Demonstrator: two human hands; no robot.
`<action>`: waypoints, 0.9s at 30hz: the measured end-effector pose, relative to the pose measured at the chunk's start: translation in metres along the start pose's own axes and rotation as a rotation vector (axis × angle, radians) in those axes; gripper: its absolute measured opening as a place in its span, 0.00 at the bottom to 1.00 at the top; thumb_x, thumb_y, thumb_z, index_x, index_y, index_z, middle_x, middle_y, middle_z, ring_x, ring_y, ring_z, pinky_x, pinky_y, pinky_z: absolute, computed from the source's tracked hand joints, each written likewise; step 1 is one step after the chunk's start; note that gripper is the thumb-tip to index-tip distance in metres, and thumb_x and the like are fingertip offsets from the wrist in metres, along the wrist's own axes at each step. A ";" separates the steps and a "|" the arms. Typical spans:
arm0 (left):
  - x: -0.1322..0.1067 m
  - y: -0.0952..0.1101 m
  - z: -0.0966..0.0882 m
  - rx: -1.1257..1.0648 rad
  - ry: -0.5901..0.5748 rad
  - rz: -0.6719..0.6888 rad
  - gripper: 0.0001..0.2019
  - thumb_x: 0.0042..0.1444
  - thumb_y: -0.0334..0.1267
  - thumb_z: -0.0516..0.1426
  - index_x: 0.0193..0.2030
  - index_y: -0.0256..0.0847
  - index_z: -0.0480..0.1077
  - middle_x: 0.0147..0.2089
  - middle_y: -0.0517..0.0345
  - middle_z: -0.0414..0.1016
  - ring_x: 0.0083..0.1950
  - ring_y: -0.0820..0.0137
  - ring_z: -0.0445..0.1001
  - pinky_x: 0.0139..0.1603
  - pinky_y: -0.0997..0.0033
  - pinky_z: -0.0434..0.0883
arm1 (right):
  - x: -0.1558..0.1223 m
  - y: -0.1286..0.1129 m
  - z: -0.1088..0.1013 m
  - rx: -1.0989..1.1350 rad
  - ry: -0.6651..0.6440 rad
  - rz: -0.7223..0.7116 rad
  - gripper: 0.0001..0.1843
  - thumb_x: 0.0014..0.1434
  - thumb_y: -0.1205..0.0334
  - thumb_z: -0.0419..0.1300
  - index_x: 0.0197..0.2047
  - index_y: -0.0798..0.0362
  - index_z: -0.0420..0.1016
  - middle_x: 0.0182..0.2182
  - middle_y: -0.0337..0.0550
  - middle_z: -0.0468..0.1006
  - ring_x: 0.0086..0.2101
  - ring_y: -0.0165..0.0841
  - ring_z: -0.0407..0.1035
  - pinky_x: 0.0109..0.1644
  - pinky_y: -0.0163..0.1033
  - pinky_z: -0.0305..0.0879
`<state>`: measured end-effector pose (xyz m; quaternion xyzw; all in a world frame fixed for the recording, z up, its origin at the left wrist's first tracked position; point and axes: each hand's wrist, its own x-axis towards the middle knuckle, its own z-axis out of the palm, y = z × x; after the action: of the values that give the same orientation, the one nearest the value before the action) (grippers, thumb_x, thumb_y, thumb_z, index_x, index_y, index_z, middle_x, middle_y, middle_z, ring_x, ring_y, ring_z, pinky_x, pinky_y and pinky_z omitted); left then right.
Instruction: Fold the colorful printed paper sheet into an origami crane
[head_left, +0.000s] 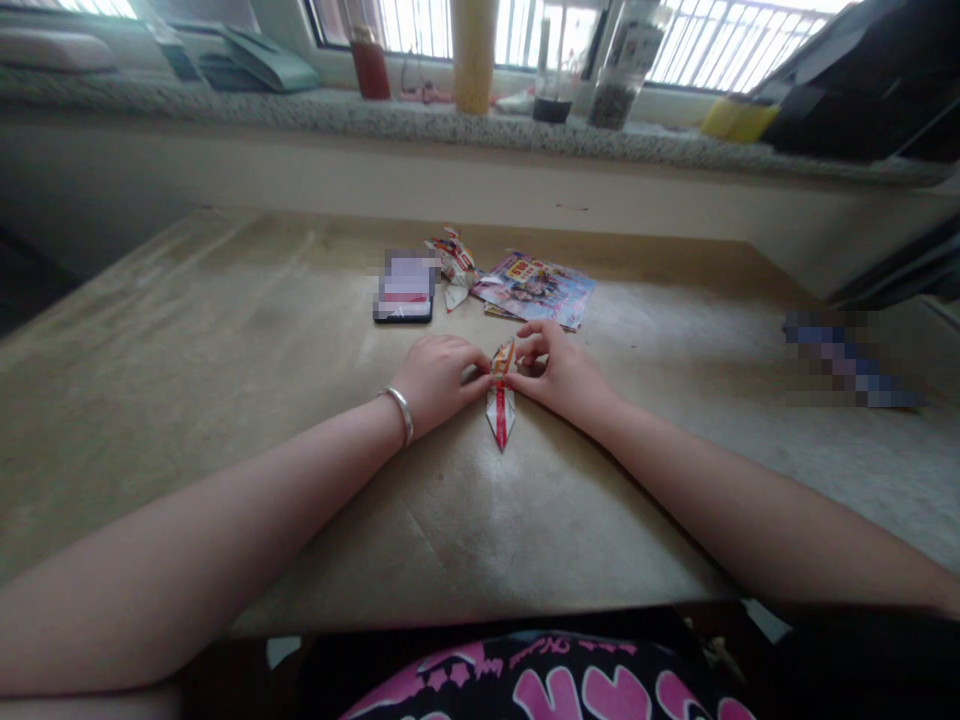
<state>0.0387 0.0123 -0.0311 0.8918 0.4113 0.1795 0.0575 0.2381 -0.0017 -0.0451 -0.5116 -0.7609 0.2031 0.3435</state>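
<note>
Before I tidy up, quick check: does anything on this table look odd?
The folded paper piece beside the phone looks crumpled and tipped over, unlike the neater flat folded paper piece between the left hand and right hand.

Folded paper model [500, 408] of glossy printed sheet

Long and narrow, it lies flat on the table [622, 500], its sharp white tip, marked with a central red stripe, pointing toward the person. The upper end narrows into layered red, yellow and white creased flaps.
</note>
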 end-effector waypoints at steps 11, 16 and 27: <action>-0.001 0.002 -0.001 0.057 0.038 0.001 0.10 0.56 0.44 0.59 0.39 0.41 0.73 0.36 0.56 0.78 0.39 0.65 0.74 0.42 0.66 0.66 | -0.005 -0.013 -0.008 -0.480 -0.027 -0.189 0.11 0.59 0.53 0.59 0.38 0.49 0.79 0.34 0.43 0.81 0.36 0.36 0.72 0.44 0.42 0.60; -0.002 0.003 -0.001 0.123 0.042 0.083 0.10 0.59 0.43 0.57 0.41 0.41 0.74 0.38 0.54 0.79 0.41 0.64 0.75 0.46 0.63 0.66 | -0.008 -0.016 -0.009 -0.551 -0.019 -0.228 0.13 0.61 0.52 0.57 0.39 0.48 0.81 0.38 0.44 0.82 0.39 0.39 0.71 0.45 0.45 0.58; -0.001 0.002 -0.001 0.127 0.026 0.142 0.11 0.62 0.42 0.54 0.41 0.43 0.77 0.40 0.55 0.79 0.43 0.64 0.75 0.46 0.63 0.66 | -0.007 -0.015 -0.009 -0.548 -0.010 -0.258 0.20 0.64 0.47 0.52 0.42 0.49 0.81 0.41 0.43 0.82 0.44 0.42 0.67 0.49 0.49 0.55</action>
<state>0.0392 0.0106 -0.0300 0.9181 0.3583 0.1685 -0.0173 0.2368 -0.0146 -0.0319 -0.4833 -0.8478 -0.0524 0.2120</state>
